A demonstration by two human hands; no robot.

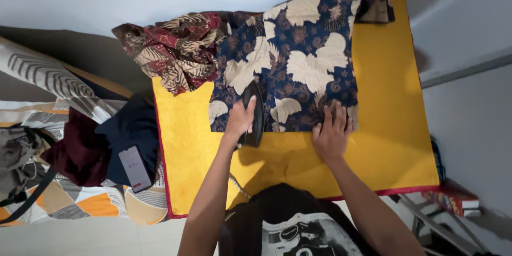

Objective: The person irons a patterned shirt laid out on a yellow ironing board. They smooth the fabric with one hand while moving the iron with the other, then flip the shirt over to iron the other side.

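Note:
A dark blue cloth with cream leaf prints [298, 58] lies spread on a yellow ironing pad [389, 128] with a red border. My left hand [240, 119] grips the handle of a black iron [254, 112] that rests on the cloth's near left edge. My right hand [332, 133] lies flat, fingers spread, pressing the cloth's near right edge against the pad. A crumpled maroon and brown patterned garment [176, 48] sits at the pad's far left corner, touching the blue cloth.
Left of the pad is a bed with a patterned sheet, a striped pillow [48, 77], dark folded clothes [106, 138] and a phone [135, 168] lying on them. A grey bag [16, 154] sits at the far left. A metal frame [426, 213] shows under the pad's right corner.

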